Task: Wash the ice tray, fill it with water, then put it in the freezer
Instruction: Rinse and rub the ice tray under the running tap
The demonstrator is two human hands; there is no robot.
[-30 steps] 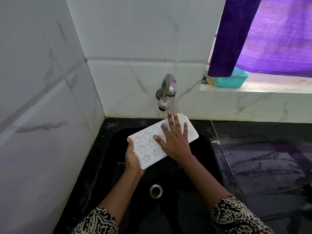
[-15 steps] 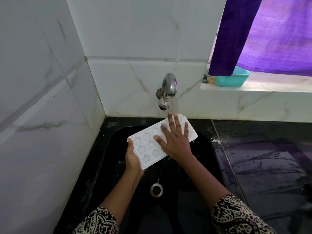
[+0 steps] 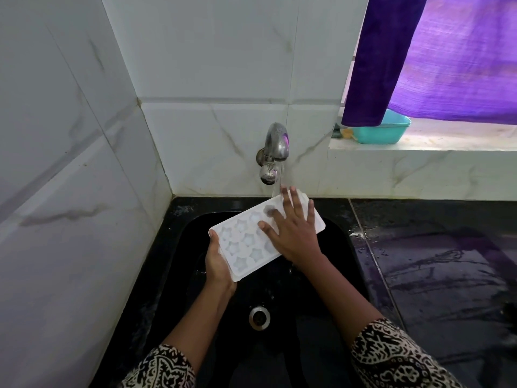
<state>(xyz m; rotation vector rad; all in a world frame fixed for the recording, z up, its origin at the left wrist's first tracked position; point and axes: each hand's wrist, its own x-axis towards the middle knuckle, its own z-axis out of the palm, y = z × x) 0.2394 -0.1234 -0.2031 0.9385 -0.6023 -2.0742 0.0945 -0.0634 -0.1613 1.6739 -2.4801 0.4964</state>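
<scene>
A white ice tray (image 3: 246,245) with star-shaped cells is held tilted over the black sink (image 3: 335,242), its far end under the steel tap (image 3: 275,141). Water runs from the tap onto that far end. My left hand (image 3: 216,261) grips the tray's near left corner from below. My right hand (image 3: 292,231) lies flat on the tray's right half with fingers spread, covering several cells.
The sink drain (image 3: 259,317) is below the tray. A wet black counter (image 3: 447,275) lies to the right. White tiled walls close in the left and back. A teal tub (image 3: 383,133) sits on the window ledge under a purple curtain (image 3: 447,57).
My right hand has slid slightly along the tray's surface toward the far end. The tray and my left hand have stayed nearly still under the running water.
</scene>
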